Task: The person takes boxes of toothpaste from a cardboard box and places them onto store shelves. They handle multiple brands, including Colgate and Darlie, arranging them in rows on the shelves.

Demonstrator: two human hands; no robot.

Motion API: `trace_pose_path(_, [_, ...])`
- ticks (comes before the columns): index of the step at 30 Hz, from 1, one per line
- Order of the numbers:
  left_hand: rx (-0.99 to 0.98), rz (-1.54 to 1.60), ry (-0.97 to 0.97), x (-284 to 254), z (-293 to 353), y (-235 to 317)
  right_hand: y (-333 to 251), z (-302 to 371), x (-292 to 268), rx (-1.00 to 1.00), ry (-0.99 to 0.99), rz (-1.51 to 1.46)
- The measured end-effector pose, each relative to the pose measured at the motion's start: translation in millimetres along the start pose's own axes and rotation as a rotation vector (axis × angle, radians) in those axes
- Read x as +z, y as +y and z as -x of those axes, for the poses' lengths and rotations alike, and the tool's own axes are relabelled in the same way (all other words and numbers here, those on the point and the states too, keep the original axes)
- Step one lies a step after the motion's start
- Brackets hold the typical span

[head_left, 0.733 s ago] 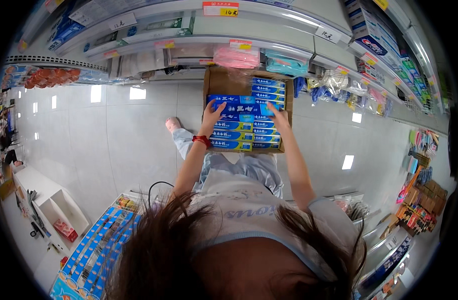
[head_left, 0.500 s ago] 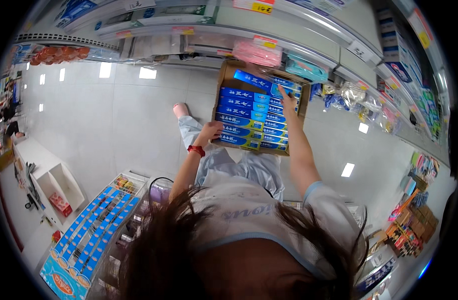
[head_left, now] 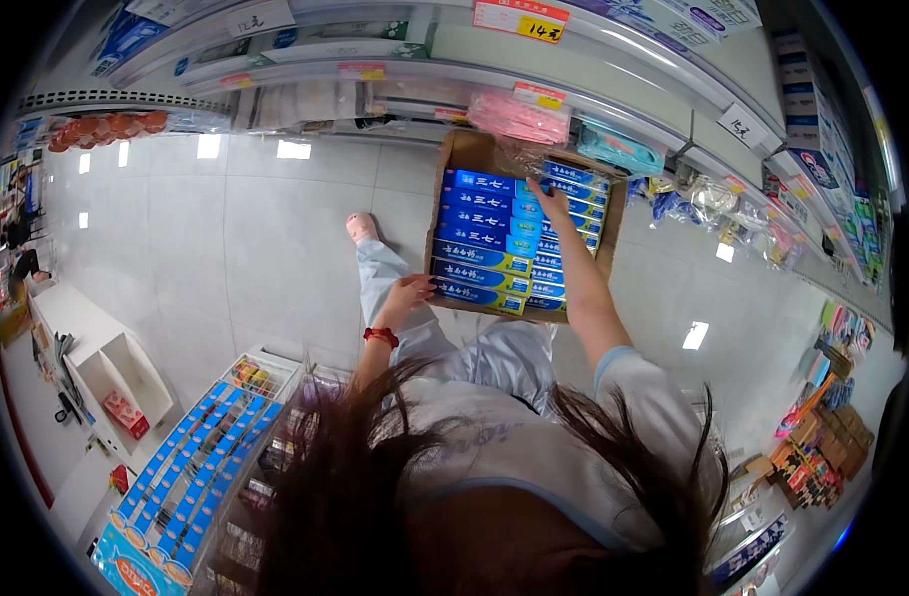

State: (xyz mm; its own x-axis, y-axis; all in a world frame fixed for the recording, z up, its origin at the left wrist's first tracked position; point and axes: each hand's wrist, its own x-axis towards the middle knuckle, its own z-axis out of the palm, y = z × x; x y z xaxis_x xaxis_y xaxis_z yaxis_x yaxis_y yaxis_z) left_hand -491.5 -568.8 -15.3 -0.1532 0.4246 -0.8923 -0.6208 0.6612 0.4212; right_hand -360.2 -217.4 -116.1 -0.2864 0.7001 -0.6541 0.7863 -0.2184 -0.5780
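An open cardboard carton (head_left: 610, 223) in front of me holds two columns of flat toothpaste boxes. The left column has blue boxes (head_left: 474, 220) toward the far side and blue-and-yellow boxes (head_left: 479, 293) nearer me. More boxes (head_left: 549, 263), partly covered by my right arm, fill the right column. With closed fingers, my right hand (head_left: 548, 202) grips the right end of the farthest blue toothpaste box (head_left: 482, 181), which lies in line with the others. At the carton's near left edge, my left hand (head_left: 408, 295) has its fingers curled on the rim.
Store shelves (head_left: 633, 84) with price tags run along the far side, above the carton's far edge. Pink packs (head_left: 519, 117) and a teal pack (head_left: 618, 149) hang there. A blue display rack (head_left: 191, 457) stands at lower left, by a white counter (head_left: 117, 368).
The farthest blue toothpaste box was tilted and now lies level with its row. My right hand has moved slightly left and nearer me. My left hand has slid down the carton's edge.
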Motion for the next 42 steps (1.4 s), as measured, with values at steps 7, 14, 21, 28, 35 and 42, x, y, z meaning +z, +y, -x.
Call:
trace_pose_path(7, [0.026, 0.027, -0.011, 16.3, -3.1, 24.4, 24.3, -0.6, 16.1, -0.207, 0.022, 0.329])
trace_pose_path(14, [0.272, 0.085, -0.120, 28.7, -1.9, 78.9, -104.2, 93.4, -72.2, -0.413, -0.665, 0.513])
trace_pose_path(21, [0.528, 0.002, -0.182, 37.6, 19.1, 164.0, -333.8, 340.7, -282.3, -1.366, -0.603, -0.029])
trace_pose_path(28, [0.495, 0.057, -0.224, 56.8, 22.7, 164.5, -496.9, 301.2, -345.9, -1.675, 0.888, 0.466])
trace_pose_path(35, [0.538, -0.002, -0.227, 60.3, 43.7, 171.4, -532.2, 233.2, -376.6, -1.347, 0.593, 0.796])
trace_pose_path(42, [0.628, 0.053, -0.143, 18.4, 59.6, 166.6, -468.6, 319.6, -313.6, -1.669, 1.068, 0.479])
